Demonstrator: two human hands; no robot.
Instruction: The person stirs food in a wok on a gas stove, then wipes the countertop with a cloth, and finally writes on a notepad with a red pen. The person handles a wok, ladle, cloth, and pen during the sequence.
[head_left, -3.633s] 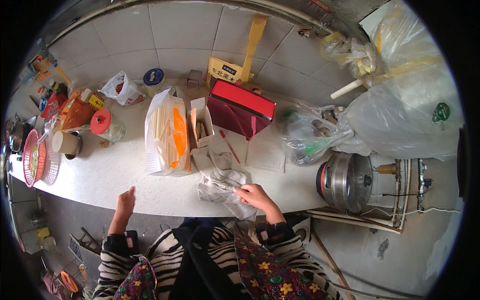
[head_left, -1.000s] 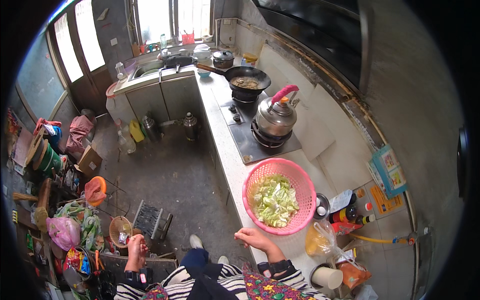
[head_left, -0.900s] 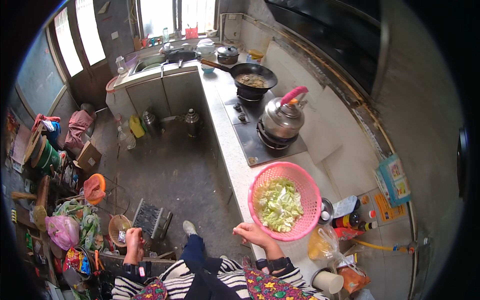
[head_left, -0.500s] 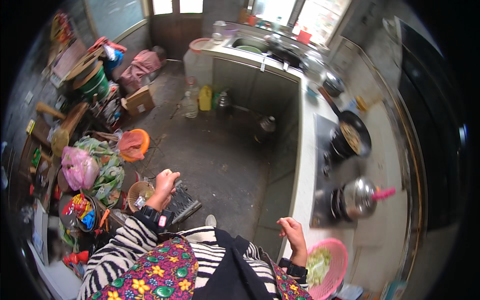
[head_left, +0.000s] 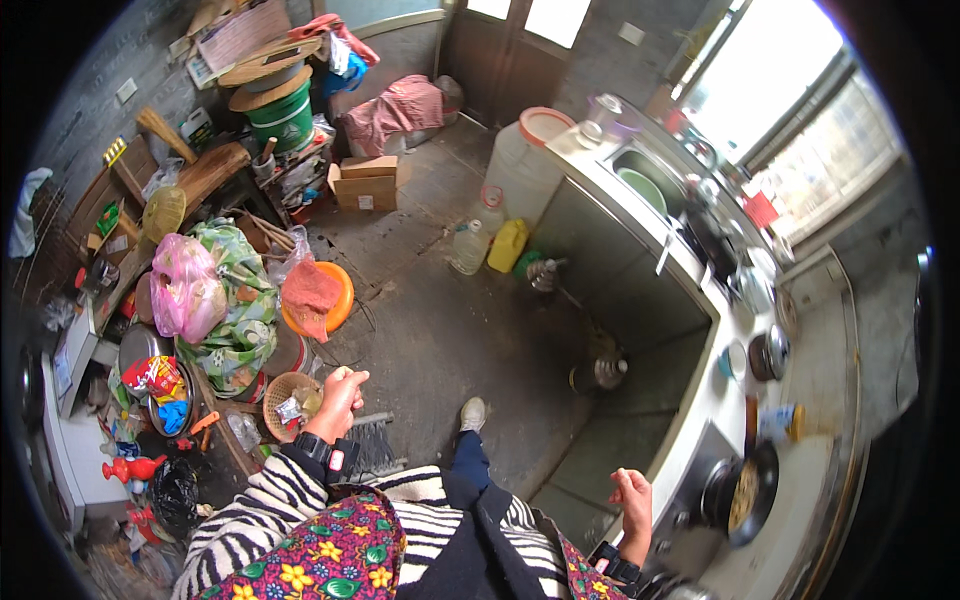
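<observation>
My left hand (head_left: 338, 404) hangs in the air at the lower left, its fingers curled into a loose fist with nothing showing in it. Behind it on the floor are a wicker basket (head_left: 280, 396) of crumpled wrappers and a grey bristled piece (head_left: 374, 446). My right hand (head_left: 634, 502) is raised beside the counter edge, fingers bent in, also with nothing visible in it. Nearest to that hand is the stove top (head_left: 694, 482), which bears a black frying pan (head_left: 764, 500) with pale food inside. Neither hand touches anything that I can see.
Left of me, a pink bag (head_left: 188, 290), green patterned cloth and an orange basin (head_left: 346, 305) crowd together. A cardboard box (head_left: 368, 186) lies farther back. Bottles, a yellow jug (head_left: 507, 245) and metal flasks (head_left: 608, 373) stand along the cabinet. The counter (head_left: 622, 190) holds a sink.
My view has swung right-to-left, so the stove and pan sit lower right and the pink colander has left view. One shoe has come forward. Both hands stay curled.
</observation>
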